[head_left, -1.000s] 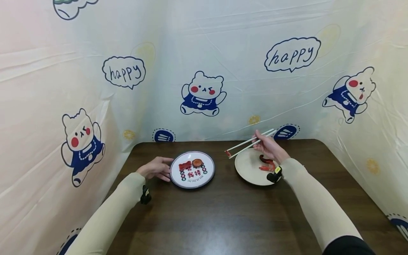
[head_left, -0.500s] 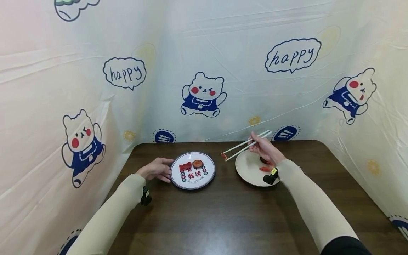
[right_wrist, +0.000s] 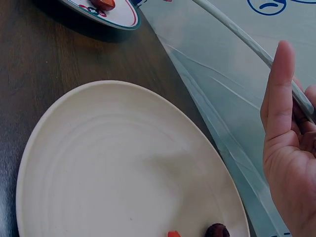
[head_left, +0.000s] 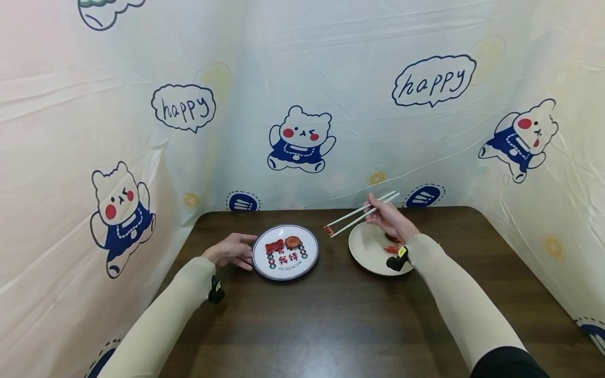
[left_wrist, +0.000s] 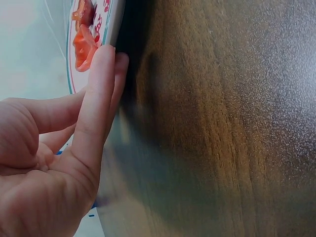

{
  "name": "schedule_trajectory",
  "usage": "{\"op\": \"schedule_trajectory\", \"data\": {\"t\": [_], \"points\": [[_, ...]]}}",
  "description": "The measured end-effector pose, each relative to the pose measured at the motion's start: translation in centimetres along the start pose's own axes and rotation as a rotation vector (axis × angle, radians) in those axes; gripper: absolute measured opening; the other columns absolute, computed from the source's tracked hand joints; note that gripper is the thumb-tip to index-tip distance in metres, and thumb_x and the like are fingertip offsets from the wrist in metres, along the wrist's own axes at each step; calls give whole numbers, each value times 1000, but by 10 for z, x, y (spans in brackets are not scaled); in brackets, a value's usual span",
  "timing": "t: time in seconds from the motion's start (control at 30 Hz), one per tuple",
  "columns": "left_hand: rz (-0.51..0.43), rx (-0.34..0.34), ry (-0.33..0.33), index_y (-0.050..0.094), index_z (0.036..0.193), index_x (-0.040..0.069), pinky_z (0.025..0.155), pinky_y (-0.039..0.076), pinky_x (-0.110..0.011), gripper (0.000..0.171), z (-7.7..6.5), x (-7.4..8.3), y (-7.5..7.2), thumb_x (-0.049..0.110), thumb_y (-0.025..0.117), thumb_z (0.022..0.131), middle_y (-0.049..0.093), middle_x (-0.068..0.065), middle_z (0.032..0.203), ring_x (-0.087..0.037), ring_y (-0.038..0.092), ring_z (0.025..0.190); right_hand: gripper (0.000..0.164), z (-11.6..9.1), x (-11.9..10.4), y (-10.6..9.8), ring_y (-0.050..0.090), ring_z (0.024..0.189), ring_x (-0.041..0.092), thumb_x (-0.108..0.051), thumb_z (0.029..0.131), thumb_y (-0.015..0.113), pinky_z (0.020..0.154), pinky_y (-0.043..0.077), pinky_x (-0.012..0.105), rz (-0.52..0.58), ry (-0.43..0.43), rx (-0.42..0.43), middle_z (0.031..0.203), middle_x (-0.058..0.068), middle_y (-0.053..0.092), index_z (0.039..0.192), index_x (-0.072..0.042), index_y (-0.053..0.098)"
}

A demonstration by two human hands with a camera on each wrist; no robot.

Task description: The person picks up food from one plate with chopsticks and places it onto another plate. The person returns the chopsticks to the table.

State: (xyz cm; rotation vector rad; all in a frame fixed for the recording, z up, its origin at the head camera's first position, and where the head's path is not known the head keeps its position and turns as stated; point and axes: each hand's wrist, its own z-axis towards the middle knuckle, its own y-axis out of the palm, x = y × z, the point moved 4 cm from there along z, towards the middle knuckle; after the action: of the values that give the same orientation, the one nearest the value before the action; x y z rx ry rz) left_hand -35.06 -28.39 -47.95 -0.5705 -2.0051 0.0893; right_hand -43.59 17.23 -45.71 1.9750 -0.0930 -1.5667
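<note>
My right hand [head_left: 391,219] holds a pair of pale chopsticks [head_left: 348,224] above the gap between two plates. Pinched at their tips is a small red piece [head_left: 328,230]. Below that hand lies a cream plate [head_left: 366,253] with a reddish shrimp-like piece [head_left: 390,249] and a dark curled piece [right_wrist: 217,230], both partly hidden by the wrist in the head view. My left hand [head_left: 231,251] touches the left rim of a white, blue-edged plate [head_left: 285,270], its fingers fairly straight. On that plate sit a wavy red strip [head_left: 274,246] and a round orange-brown piece [head_left: 292,242].
Both plates stand toward the back of a dark wooden table [head_left: 302,325]. A pale printed curtain [head_left: 359,147] hangs close behind the table and along its sides. Small black cameras [head_left: 216,290] are strapped at the wrists.
My right hand has moved left and a little down, bringing the chopsticks and red piece closer to the blue-edged plate. My left hand has stayed at its rim.
</note>
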Motion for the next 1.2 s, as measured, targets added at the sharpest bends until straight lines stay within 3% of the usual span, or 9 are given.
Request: {"op": "schedule_trajectory", "data": {"t": [0.87,1.2], "points": [[-4,-4,-3,30,164,1,80,66,-43,68,-1,4,2,-5,58,103,60,-24,108,-27,71,81,41,17,20,30,68,56,12,-33,114,45,57,62,24,-97,-7,-22,78,7,68,104,3,60],[-4,-9,-8,27,165,0,79,66,-42,70,0,-1,0,-6,58,103,59,-25,111,-28,72,81,42,21,32,42,67,58,12,-34,113,46,57,62,24,-108,2,-16,85,10,64,108,5,59]]}}
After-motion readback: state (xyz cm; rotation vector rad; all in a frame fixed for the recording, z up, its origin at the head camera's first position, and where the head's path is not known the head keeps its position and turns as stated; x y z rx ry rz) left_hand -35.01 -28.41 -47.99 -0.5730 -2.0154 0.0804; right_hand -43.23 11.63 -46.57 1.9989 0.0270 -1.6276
